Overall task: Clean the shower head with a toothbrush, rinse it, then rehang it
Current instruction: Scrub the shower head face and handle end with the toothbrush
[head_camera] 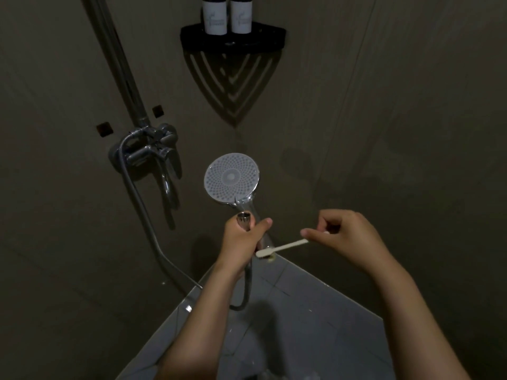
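Note:
My left hand grips the chrome handle of the shower head, holding it upright with its round white nozzle face turned toward me. A metal hose runs from the handle's lower end down and back up to the wall mixer. My right hand pinches the end of a pale toothbrush. The brush lies nearly level, its bristle head pointing left, just below my left thumb and beside the handle's base. The bristles are well below the nozzle face.
A chrome mixer tap with a riser rail is on the left wall. A black corner shelf carries two dark bottles. Dark tiled walls meet in the corner ahead; a lighter tiled floor lies below.

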{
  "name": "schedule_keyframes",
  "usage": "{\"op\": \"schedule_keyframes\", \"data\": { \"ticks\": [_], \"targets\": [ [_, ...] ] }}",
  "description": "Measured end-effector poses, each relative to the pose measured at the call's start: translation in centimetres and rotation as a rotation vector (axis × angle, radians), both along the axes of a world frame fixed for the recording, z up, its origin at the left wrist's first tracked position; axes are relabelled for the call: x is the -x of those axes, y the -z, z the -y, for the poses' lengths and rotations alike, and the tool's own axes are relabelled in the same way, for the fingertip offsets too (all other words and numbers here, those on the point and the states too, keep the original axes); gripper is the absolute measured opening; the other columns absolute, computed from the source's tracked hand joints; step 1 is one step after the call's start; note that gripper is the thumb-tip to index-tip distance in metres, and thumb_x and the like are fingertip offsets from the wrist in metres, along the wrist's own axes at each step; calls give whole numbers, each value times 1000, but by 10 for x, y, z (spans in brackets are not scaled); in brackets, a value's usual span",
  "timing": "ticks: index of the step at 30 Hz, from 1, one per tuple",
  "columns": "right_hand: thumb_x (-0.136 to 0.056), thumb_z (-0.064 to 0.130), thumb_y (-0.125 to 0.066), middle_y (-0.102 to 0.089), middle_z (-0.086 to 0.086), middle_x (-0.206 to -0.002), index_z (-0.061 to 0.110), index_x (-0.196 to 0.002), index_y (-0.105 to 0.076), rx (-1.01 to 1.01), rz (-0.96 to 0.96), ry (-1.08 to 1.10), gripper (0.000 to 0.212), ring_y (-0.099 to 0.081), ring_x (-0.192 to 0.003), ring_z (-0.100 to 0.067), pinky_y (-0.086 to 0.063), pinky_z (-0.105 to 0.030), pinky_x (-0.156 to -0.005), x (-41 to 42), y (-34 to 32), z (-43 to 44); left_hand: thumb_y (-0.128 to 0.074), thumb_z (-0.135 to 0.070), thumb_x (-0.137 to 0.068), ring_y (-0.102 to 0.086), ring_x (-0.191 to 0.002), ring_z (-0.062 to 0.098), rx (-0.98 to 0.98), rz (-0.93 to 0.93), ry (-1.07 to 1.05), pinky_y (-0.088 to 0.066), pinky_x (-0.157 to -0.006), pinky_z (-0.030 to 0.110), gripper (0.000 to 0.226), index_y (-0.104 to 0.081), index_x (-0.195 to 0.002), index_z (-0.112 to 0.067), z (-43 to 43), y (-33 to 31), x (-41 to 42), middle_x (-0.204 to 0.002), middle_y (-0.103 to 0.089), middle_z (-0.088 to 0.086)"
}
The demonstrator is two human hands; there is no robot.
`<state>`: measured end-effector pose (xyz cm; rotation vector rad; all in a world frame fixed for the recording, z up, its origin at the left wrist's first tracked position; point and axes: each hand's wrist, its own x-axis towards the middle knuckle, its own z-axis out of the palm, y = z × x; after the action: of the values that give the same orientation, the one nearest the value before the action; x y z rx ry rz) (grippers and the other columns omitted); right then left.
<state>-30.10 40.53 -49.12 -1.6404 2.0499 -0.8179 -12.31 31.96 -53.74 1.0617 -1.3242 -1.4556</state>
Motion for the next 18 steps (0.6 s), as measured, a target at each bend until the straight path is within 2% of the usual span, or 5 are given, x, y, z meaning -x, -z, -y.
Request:
{"op": "schedule_keyframes", "data": {
  "ticks": [7, 11, 13, 15, 18],
  "targets": [
    [-64, 58, -65, -57, -4, -60, 15, -64, -55, 25, 67, 67, 44, -53, -62, -22, -48, -45, -64, 15, -1, -5, -67, -7, -82, -35, -37, 3, -43, -58, -27, -37, -42, 15, 47, -33, -53, -20, 0, 1, -3, -40, -36, -9],
    [-77, 32, -71, -40, -9, -58, -2, -61, -49, 127, 400, 19, 43, -36, -55, -17, -31, -27, -55, 10, 3, -6, -65, -6, -83, -40, -51, 11, -102, -189, -25, -40, -59, 25, 45, -34, -55, -21, 2, -1, -1, -50, -39, -1],
    [-75, 34, -68, -38, -11, -59, -5, -61, -46, 123, 492, -11, 46, -34, -56, -18, -29, -24, -54, 5, 5, -4, -63, -5, -84, -46, -62, 16, -122, -261, -29, -44, -67, 32, 43, -36, -56, -21, 2, -1, 1, -63, -44, 9],
    [-72, 37, -67, -36, -11, -58, 1, -59, -48, 120, 526, -24, 42, -32, -55, -16, -28, -19, -51, 0, 8, -2, -61, -5, -86, -56, -65, 14, -162, -360, -12, -52, -64, 35, 42, -40, -54, -20, 2, -1, 3, -69, -55, 12],
    [-75, 31, -69, -35, -10, -55, 5, -60, -51, 102, 549, -43, 36, -31, -52, -13, -26, -18, -49, -5, 13, 0, -56, -4, -89, -62, -61, 8, -227, -493, -13, -54, -54, 33, 43, -44, -52, -21, -1, -6, 5, -62, -63, -1]
  ]
}}
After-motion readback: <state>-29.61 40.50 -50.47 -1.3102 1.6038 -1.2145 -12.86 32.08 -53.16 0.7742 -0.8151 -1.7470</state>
